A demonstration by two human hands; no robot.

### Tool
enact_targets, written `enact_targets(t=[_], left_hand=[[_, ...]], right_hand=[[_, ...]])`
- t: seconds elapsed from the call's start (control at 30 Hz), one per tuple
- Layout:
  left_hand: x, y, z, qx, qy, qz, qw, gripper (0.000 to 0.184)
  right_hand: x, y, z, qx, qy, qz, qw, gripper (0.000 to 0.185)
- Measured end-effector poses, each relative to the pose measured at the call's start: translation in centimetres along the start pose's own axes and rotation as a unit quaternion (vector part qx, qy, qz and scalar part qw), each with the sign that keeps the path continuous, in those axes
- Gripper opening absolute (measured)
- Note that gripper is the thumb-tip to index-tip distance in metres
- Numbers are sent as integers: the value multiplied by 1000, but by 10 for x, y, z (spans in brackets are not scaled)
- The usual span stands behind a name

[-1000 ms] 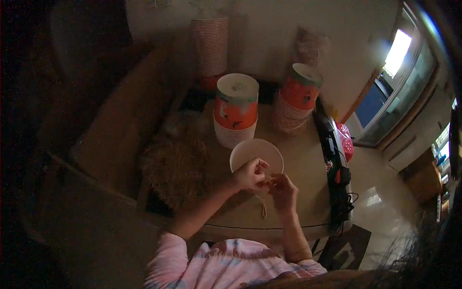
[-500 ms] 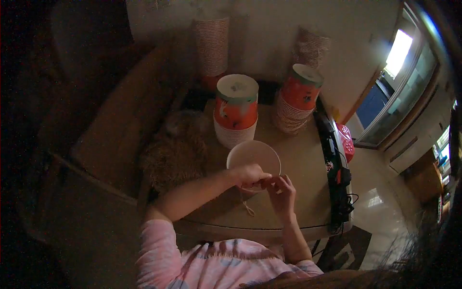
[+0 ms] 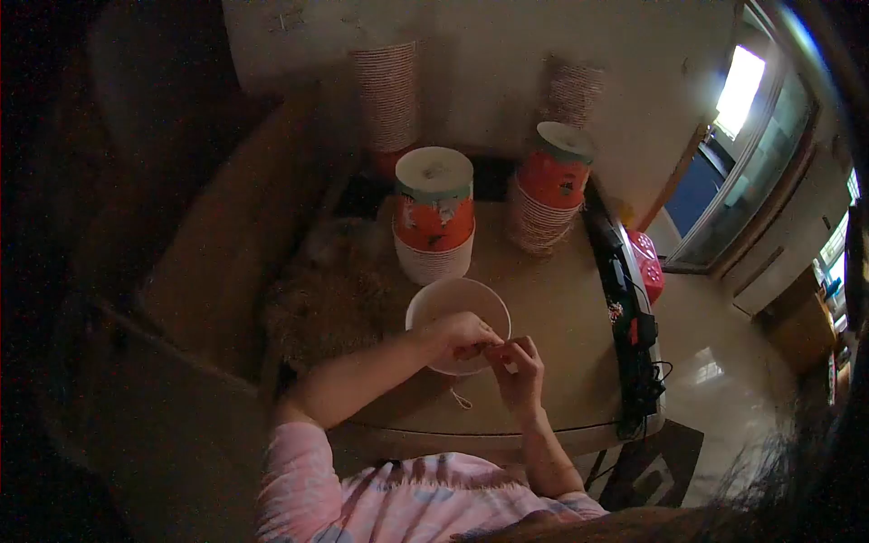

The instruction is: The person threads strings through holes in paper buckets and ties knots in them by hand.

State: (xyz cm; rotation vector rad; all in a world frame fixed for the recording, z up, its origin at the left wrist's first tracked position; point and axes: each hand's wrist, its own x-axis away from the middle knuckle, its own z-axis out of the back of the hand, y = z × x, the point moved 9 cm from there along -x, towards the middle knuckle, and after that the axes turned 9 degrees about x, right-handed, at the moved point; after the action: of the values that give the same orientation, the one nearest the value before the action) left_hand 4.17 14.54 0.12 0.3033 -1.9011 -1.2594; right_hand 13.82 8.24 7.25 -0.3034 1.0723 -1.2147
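A white-lined paper bucket [image 3: 453, 303] stands on the table, its mouth facing up. Across its near side reaches my left hand [image 3: 469, 337], fingers closed in a pinch by the right part of the rim; what they pinch is too small and dark to make out. My right hand [image 3: 519, 366] meets it there from outside the bucket, thumb and fingers pressed together at the rim, with the pinched spot hidden. A thin looped string [image 3: 463, 399] hangs below the bucket's near side onto the table.
Behind the bucket stand two upside-down stacks of orange paper buckets, one in the middle [image 3: 436, 217] and one farther right [image 3: 550, 190]. Taller stacks [image 3: 387, 100] lean near the wall. A furry brown heap [image 3: 326, 299] lies left. Cables and a dark device [image 3: 643, 330] line the right edge.
The view has shifted slightly, so the bucket and hands sit a little lower and further left. Both hands stay together at the rim, with the fingers slightly rearranged.
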Motion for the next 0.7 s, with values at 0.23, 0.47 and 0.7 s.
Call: enact_targets(t=[0.23, 0.47, 0.7], left_hand=[[29, 33, -5, -141, 121, -245, 951, 14], [75, 46, -41, -377, 186, -368, 829, 10], [89, 50, -58, -436, 184, -356, 806, 9]], right_hand=[[20, 47, -15, -276, -7, -171, 946, 11], [28, 43, -18, -347, -65, -236, 905, 9], [37, 47, -21, -342, -69, -228, 909, 12]])
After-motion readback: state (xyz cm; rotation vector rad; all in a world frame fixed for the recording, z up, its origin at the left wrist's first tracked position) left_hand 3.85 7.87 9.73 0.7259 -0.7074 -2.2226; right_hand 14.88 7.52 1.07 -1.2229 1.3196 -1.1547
